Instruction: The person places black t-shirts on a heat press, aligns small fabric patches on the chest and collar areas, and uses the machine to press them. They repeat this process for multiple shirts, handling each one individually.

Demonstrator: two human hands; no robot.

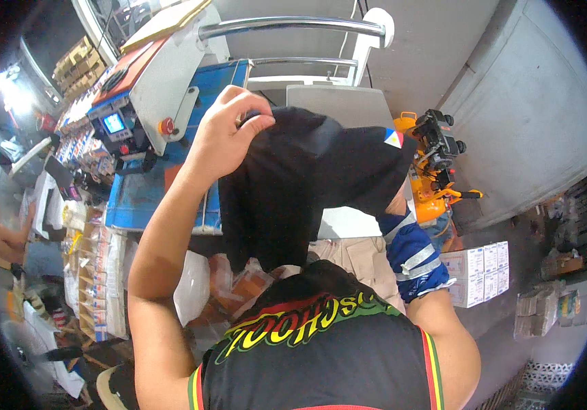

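Observation:
A black cloth garment [286, 171] hangs in front of me, with a small white, blue and red patch near its right end. My left hand [239, 123] is raised and pinches its upper left edge between thumb and fingers. The cloth drapes down from there towards my chest. A blue sleeve with pale bands [416, 260] covers my right forearm. My right hand [397, 203] shows only at the wrist; the rest of it is covered by the black cloth, so its fingers are hidden.
Left of the garment stands a blue-topped machine [143, 198] with a lit screen and a red button [165, 126]. A grey panel [348, 106] and a metal rail [293, 26] lie beyond. Yellow-and-black equipment [433, 171] and white cartons [478, 273] stand right. Another person [6, 236] is far left.

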